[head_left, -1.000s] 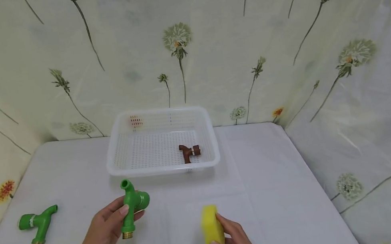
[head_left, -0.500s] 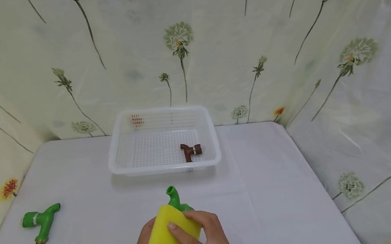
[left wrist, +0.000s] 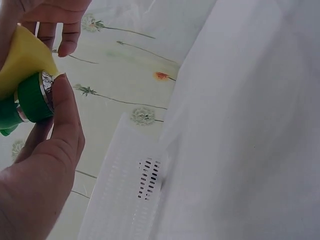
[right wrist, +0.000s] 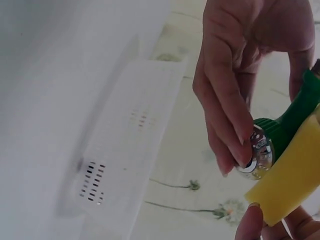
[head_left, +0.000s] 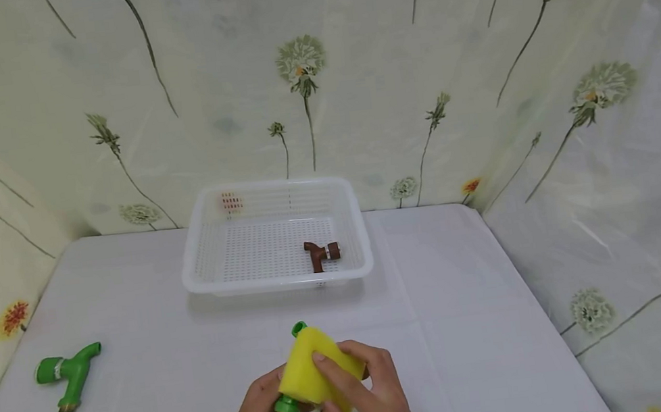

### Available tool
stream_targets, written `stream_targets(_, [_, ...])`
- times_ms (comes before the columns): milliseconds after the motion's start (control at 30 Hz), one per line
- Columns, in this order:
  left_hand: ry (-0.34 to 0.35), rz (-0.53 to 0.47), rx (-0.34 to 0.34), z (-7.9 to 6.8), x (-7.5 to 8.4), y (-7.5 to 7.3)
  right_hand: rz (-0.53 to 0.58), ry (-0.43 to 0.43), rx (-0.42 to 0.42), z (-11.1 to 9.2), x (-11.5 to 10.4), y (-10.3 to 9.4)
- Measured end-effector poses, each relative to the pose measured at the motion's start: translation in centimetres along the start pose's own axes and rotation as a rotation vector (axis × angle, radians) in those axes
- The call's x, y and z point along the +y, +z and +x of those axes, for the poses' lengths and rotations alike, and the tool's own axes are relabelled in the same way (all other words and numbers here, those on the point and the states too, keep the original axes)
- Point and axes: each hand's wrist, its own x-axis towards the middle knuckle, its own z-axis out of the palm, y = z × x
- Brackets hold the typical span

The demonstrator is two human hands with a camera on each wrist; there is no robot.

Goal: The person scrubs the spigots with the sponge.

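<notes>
Near the front middle of the table, my left hand (head_left: 255, 408) holds a green plastic tap (head_left: 287, 407) with a brass threaded end. My right hand (head_left: 370, 392) grips a yellow sponge (head_left: 315, 371) and presses it over the tap's body. Only the spout tip and the threaded end stick out past the sponge in the head view. From the left wrist, the tap's round green knob (left wrist: 36, 97) shows between my fingers. Seen from the right wrist, the left fingertips (right wrist: 235, 135) lie on the knob's silvery face, and the sponge (right wrist: 290, 172) lies along the tap.
A white perforated plastic basket (head_left: 278, 284) stands at the back of the table, with a brown tap (head_left: 318, 255) inside at its right. Another green tap (head_left: 71, 375) lies at the left of the white-covered table (head_left: 471, 312). A flower-patterned sheet (head_left: 366, 93) hangs behind.
My left hand has brought the tap right, and the right hand has brought the sponge left onto it. Since half a second ago both hands shifted slightly right, uncovering the brass end.
</notes>
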Motion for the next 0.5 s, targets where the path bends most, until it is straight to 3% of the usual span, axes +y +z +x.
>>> stream_targets(233, [0.069,0.002,-0.058,0.3,0.0,-0.1,-0.009,0.087,0.034,-0.3,1.3,0.0])
stream_targets(500, [0.095,-0.008,-0.009,0.3,0.1,-0.1,-0.126,0.317,-0.051,-0.7,2.4,-1.2])
